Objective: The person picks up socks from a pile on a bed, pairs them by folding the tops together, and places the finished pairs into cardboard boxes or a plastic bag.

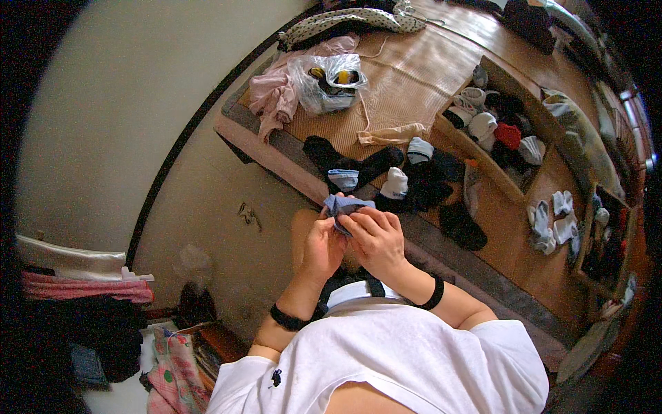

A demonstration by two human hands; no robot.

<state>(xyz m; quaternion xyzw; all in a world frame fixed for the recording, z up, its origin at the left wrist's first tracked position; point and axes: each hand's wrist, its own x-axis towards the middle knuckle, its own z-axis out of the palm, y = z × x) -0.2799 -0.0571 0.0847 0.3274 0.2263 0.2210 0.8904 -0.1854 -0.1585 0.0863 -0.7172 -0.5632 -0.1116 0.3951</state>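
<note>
Between my two hands is a blue-grey sock [349, 204], partly hidden by the fingers. My left hand [325, 247] grips it from the left side, thumb up. My right hand [376, 237] has its fingers at the sock's dark opening. Just beyond, on the edge of a mat-covered bed, lie a rolled light-blue sock [343, 179], a rolled white sock [396, 183] and a white-and-grey sock [420, 149]. Dark socks [380, 163] spread around them, and a beige sock [391, 135] lies farther back.
An open box [478, 150] holds several rolled socks, one red. White socks [554, 220] lie near a second box [607, 266]. A clear plastic bag [328, 98] sits beside pink clothing [274, 98]. Clothes hang over a rack [88, 287] at lower left.
</note>
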